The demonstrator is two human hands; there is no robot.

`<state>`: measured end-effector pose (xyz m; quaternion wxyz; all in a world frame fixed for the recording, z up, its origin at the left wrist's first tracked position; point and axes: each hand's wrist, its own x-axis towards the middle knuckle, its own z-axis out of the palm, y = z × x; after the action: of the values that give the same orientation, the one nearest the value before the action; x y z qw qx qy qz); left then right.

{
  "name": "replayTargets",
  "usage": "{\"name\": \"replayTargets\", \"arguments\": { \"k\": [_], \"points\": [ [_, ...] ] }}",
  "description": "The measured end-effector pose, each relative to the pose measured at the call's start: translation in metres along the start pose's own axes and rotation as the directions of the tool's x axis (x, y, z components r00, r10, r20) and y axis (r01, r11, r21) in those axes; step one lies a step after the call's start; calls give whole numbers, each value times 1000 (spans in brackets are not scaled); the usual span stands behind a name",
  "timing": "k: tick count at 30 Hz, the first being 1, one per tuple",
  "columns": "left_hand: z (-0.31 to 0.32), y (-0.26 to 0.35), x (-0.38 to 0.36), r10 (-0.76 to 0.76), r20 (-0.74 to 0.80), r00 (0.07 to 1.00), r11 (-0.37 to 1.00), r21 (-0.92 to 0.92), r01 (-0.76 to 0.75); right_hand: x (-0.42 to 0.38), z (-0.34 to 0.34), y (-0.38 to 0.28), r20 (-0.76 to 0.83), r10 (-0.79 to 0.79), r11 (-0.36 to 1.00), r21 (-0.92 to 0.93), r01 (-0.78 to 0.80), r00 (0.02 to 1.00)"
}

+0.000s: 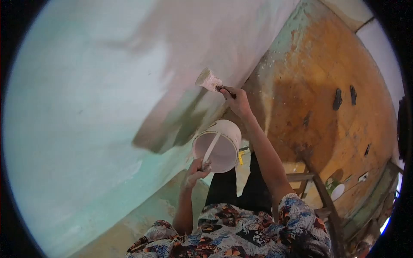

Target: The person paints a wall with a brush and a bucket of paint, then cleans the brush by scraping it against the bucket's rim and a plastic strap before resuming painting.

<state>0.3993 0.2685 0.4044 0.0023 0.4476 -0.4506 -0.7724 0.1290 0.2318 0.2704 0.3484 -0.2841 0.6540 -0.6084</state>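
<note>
My right hand (239, 103) is closed around the dark handle of a wide paintbrush (209, 80). The brush's bristles are pale and coated, angled up and left against the pale wall (99, 86). Lower down, my left hand (197, 173) grips a white bucket (229, 129) at its near rim. The bucket is tilted so its mouth faces me, and a white strip (211, 150) runs across the opening to my left fingers. White smears show on those fingers.
A wooden ladder (319, 189) stands at right. Below, the orange-brown floor (297, 81) holds a pair of dark sandals (337, 99) and a green-and-white container (335, 189). Something yellow (241, 158) lies behind the bucket. Shadows fall across the wall.
</note>
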Motion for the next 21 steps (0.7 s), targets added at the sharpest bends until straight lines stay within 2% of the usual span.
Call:
{"name": "replayTargets", "arguments": {
  "k": [2, 5, 8, 11, 14, 16, 18, 20, 21],
  "points": [
    [10, 18, 32, -39, -43, 998, 999, 21, 40, 19, -5, 34, -27, 2, 999, -33, -3, 1000],
    [-2, 26, 28, -125, 23, 992, 986, 115, 121, 20, -8, 44, -61, -14, 998, -57, 11, 998],
    [-3, 44, 24, -290, -39, 956, 910, 299, 288, 27, -20, 52, 24, 240, 945, -235, -228, 970],
    [-5, 50, 30, -273, 62, 960, 938, 238, 252, 38, -24, 82, -5, 166, 955, -249, -163, 986],
    [11, 69, 31, -319, -10, 948, 888, 347, 302, 38, -17, 115, -51, 148, 976, -156, -155, 988],
    [10, 64, 27, -413, -63, 908, 887, 199, 417, 49, -20, 125, -46, 197, 959, -198, -202, 979],
    [13, 72, 26, -466, -96, 880, 851, 224, 475, 51, -16, 140, -44, 227, 947, -226, -231, 973],
    [21, 83, 30, -432, -91, 897, 799, 423, 427, 59, -16, 157, -46, 184, 947, -260, -190, 982],
    [23, 84, 32, -440, -88, 894, 828, 345, 441, 65, -15, 172, -33, 243, 913, -328, -240, 969]
  ]
}}
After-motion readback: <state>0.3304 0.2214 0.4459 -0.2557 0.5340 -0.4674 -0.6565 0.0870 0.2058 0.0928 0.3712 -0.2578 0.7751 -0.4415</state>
